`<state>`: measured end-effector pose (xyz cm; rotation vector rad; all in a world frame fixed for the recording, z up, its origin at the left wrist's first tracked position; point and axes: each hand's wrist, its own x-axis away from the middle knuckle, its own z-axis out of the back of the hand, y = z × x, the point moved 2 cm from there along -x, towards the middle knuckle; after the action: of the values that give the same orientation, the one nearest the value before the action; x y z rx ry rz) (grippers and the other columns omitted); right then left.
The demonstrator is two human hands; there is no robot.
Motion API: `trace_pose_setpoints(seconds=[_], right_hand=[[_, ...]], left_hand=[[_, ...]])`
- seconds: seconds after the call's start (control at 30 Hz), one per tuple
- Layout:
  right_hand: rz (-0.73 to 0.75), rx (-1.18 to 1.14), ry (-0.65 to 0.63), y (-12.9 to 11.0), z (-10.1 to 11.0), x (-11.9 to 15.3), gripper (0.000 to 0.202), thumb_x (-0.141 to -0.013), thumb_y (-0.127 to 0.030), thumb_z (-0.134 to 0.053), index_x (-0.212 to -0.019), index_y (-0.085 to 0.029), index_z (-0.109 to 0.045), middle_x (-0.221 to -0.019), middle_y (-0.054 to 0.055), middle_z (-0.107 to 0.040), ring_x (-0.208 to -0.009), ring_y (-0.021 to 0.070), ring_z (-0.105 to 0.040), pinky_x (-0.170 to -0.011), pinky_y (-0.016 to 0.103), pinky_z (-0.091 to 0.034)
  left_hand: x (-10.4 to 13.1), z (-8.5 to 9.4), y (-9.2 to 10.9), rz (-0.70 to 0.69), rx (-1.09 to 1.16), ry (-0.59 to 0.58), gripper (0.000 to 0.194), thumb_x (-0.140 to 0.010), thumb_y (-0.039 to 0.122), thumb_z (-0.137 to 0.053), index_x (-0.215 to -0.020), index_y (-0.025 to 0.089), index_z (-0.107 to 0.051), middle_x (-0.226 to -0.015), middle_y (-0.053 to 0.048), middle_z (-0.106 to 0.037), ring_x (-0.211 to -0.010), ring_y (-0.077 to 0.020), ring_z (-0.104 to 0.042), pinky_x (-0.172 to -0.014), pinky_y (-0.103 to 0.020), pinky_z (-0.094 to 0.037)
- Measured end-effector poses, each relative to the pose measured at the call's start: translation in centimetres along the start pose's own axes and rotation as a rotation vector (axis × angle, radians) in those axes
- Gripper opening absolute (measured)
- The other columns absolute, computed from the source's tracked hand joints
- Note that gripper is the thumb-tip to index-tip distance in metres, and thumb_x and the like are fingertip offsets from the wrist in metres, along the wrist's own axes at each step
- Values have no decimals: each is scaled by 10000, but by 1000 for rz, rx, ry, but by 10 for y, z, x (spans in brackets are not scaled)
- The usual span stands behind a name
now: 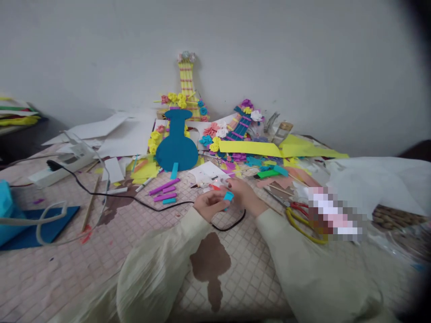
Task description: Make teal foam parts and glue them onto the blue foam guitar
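Near the middle of the table, my left hand (209, 204) is closed with a small light-blue piece of paper (228, 196) at its fingertips. Right beside it, my right hand (244, 195) has its fingers curled. What it grips is mostly hidden; a small orange-red part (214, 187) shows between the hands. A black cord (170, 209) passes under my left hand and loops up towards the right one. To the left lie several rolled purple paper strips (164, 188) and a blue one (169, 201). Behind them a dark-blue guitar-shaped cutout (177, 150) leans upright.
Scissors (305, 222) with red and yellow handles lie at right, near a green marker (267, 174). Decorated paper guitars (186, 78) rest against the wall. A yellow strip (249, 148) tops paper scraps. At left are a white power strip (62, 166) and dark-blue sheet (50, 229).
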<state>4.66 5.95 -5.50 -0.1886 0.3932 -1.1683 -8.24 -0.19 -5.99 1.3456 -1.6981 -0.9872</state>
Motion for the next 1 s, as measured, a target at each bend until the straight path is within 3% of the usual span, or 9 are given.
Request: trace_pose_setpoints(seconds=[0.2, 0.3, 0.43, 0.5, 0.6, 0.67, 0.8, 0.9, 1.0], right_hand=[[0, -78, -32, -9, -11, -13, 98, -768, -191, -517, -677, -159, -533, -797, 107, -629, -789, 201, -561, -710, 282, -401], [-59, -200, 38, -4, 3, -13, 85, -798, -214, -472, -805, -148, -524, -788, 104, -626, -741, 197, -571, -663, 294, -420], [-126, -429, 125, 3, 38, -4, 271, -865, -365, -358, -1041, -164, -409, -705, 24, -602, -564, 144, -562, -545, 274, -442], [-143, -601, 177, 6, 54, 4, 256, -848, -397, -392, -999, -191, -423, -647, -20, -559, -559, 127, -544, -541, 259, -443], [-240, -1186, 211, 10, 67, 19, 185, -691, -320, -651, -747, -203, -519, -622, -33, -521, -572, 108, -501, -548, 244, -435], [-284, -1385, 185, 13, 66, 28, 168, -646, -259, -701, -701, -205, -552, -658, -27, -512, -589, 100, -478, -532, 238, -427], [-298, -1611, 85, 17, 56, 42, 126, -678, -195, -672, -789, -205, -614, -668, -17, -477, -550, 85, -407, -453, 219, -357], [-320, -1650, 17, 17, 46, 50, 84, -695, -219, -640, -769, -178, -629, -547, -34, -383, -488, 80, -351, -418, 214, -298], [-374, -1661, 21, 14, 39, 56, 77, -670, -232, -632, -708, -165, -629, -511, -42, -343, -461, 75, -333, -414, 216, -284]], left_hand=[[11, -6, 16, -21, 151, -57, 362, -487, 282, -798, -703, 130, -551, -604, -18, -674, -559, -113, -616, -515, -199, -447], [14, -6, 21, -25, 162, -41, 351, -512, 285, -787, -711, 132, -542, -597, -16, -680, -537, -119, -623, -506, -205, -455], [18, -8, 26, -60, 185, -5, 344, -528, 266, -778, -746, 136, -546, -615, -23, -691, -547, -130, -632, -505, -213, -466], [19, -8, 29, -82, 191, 19, 344, -539, 256, -767, -783, 134, -559, -631, -26, -690, -565, -132, -633, -493, -206, -459], [19, -8, 31, -110, 193, 39, 302, -575, 252, -731, -798, 128, -569, -622, -17, -662, -549, -116, -605, -453, -194, -431], [18, -7, 32, -131, 170, 33, 251, -613, 253, -690, -783, 134, -550, -618, -9, -637, -492, -95, -564, -405, -183, -380], [15, -6, 29, -153, 97, 33, 223, -676, 273, -605, -819, 167, -472, -532, 45, -539, -366, -54, -428, -345, -167, -243], [16, -6, 26, -103, 71, 46, 233, -686, 313, -579, -825, 165, -465, -490, 86, -404, -343, -35, -340, -363, -174, -210], [18, -7, 25, -70, 30, 36, 253, -719, 371, -539, -808, 137, -506, -516, 76, -360, -372, -33, -338, -398, -191, -215]])
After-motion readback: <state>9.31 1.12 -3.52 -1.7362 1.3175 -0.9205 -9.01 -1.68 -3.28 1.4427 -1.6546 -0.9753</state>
